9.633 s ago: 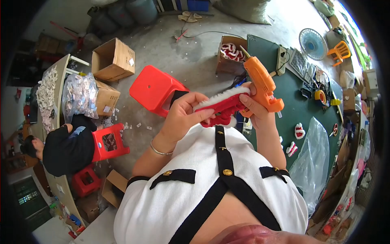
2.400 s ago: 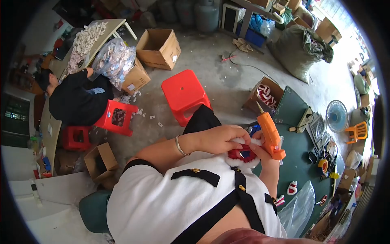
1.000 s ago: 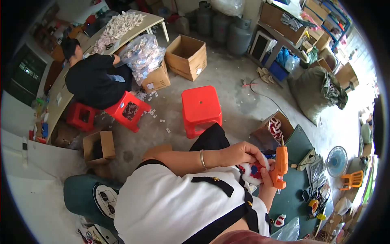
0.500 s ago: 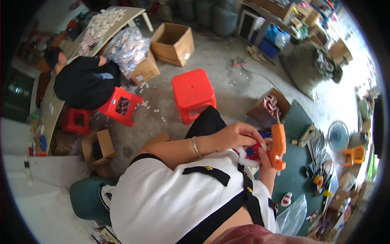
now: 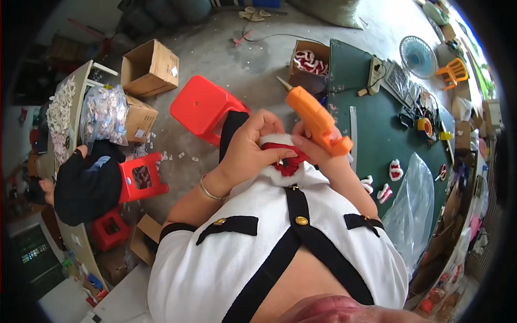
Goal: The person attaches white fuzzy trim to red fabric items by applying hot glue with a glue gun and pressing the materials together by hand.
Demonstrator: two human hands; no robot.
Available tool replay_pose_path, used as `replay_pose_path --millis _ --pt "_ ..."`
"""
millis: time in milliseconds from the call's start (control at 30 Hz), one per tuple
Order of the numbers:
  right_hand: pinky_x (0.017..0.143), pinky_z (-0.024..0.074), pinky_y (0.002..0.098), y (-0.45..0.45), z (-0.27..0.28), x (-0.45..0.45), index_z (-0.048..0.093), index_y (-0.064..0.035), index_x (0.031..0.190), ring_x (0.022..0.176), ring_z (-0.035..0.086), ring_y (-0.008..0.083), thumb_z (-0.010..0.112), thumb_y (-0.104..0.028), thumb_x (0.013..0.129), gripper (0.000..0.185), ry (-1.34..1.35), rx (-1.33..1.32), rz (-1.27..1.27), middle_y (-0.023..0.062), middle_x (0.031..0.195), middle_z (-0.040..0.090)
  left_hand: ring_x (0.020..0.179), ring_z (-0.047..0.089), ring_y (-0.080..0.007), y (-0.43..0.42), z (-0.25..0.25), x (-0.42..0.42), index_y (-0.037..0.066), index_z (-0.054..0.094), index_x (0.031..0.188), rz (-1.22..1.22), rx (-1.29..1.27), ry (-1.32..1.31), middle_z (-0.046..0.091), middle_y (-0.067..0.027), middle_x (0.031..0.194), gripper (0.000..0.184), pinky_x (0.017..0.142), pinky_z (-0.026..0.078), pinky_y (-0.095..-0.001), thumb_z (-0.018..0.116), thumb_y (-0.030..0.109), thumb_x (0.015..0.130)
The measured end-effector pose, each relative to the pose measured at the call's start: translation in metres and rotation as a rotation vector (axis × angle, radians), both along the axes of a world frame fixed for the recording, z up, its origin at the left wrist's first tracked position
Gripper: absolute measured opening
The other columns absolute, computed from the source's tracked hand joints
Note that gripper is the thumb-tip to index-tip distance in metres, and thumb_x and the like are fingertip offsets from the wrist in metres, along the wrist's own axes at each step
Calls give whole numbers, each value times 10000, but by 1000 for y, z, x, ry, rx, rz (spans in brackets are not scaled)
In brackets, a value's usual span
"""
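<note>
A red fabric piece with white fluffy trim (image 5: pixel 290 170), bent into a loop shape, is held in front of my chest. My left hand (image 5: pixel 245 151), with a bangle at the wrist, pinches it from the left, thumb across the red part. On the other side, my right hand (image 5: pixel 315 152) has fingertips at the edge of the same piece. That hand also carries an orange glue gun (image 5: pixel 313 112), its nozzle pointing up and left. The gun's body covers some of the right fingers.
To the right is a green table (image 5: pixel 358 124) with small red-and-white pieces (image 5: pixel 396 170), a clear plastic bag (image 5: pixel 412 204), a ruler (image 5: pixel 353 134) and scissors (image 5: pixel 442 172). A red stool (image 5: pixel 202 105) stands ahead left. A box (image 5: pixel 311 67) holds red-and-white pieces. Another person (image 5: pixel 86 183) sits at left.
My view has swung right and down. Both hands now appear nearer the middle, with the piece turned to show its loop. The glue gun has tilted from upright to slanting left.
</note>
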State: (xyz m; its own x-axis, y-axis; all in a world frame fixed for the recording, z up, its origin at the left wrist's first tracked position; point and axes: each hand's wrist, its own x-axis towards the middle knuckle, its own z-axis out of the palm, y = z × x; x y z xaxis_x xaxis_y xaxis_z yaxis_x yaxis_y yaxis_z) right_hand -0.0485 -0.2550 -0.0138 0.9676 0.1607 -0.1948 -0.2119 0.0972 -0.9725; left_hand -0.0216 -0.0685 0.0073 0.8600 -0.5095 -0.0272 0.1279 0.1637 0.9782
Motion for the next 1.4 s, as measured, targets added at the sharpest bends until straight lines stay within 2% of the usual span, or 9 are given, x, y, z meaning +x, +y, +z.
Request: replay_pose_path --millis 133,300,400,433,500,633,767,933,1400 --pt "609 392 212 7 18 -4 414 -105 806 736 489 66 664 -31 763 264 201 202 -50 20 833 549 765 592 -75 6 -9 -1 12 607 878 -135 29 -160 617 -22 861 207 669 487 -193 702 -87 723" --pt "625 420 208 3 9 -6 482 -79 909 724 501 67 658 -23 764 235 135 196 -81 22 823 551 776 589 -69 5 1 -3 10 610 864 -79 60 35 617 -25 854 212 681 486 -191 701 -105 711" --pt "662 449 217 -12 2 -9 500 -31 1083 725 514 74 675 -146 782 367 -278 -90 -87 28 815 556 777 582 -60 11 4 0 15 609 875 3 103 -25 619 -18 851 241 679 485 -185 715 -104 695" --pt "662 449 217 -20 3 -10 500 -31 1083 725 514 74 675 -146 782 367 -277 -84 -81 28 815 556 777 582 -60 14 4 1 15 609 875 10 108 -24 619 -18 851 241 679 485 -185 715 -104 695" --pt "607 433 252 -38 8 -12 591 -25 881 735 525 124 675 -256 808 257 -434 106 56 30 795 588 765 578 -47 18 4 3 25 613 882 19 136 -35 622 -2 838 223 674 485 -184 728 -57 709" --pt "628 440 286 -53 7 -17 619 -20 779 811 528 202 673 -392 797 376 -477 133 223 52 748 606 767 578 -40 19 5 6 30 611 891 -2 132 -27 623 8 836 222 678 488 -186 732 -34 717" --pt "646 438 309 -55 2 -18 624 -19 731 829 514 232 683 -434 780 422 -449 92 209 57 691 602 771 576 -36 17 5 6 29 604 896 -30 131 -33 621 10 842 226 677 486 -186 729 -36 719" --pt "670 434 325 -56 4 -18 632 -18 758 839 506 229 698 -415 769 402 -358 106 218 53 691 606 771 576 -35 18 10 7 25 602 897 -80 127 -7 620 7 845 224 677 484 -186 727 -34 721" --pt "674 422 336 -57 9 -12 597 -28 689 739 506 229 721 -399 743 395 -508 -22 279 52 657 574 754 588 -40 20 11 8 15 604 904 -110 106 -20 629 -1 845 222 666 490 -181 727 -32 726"
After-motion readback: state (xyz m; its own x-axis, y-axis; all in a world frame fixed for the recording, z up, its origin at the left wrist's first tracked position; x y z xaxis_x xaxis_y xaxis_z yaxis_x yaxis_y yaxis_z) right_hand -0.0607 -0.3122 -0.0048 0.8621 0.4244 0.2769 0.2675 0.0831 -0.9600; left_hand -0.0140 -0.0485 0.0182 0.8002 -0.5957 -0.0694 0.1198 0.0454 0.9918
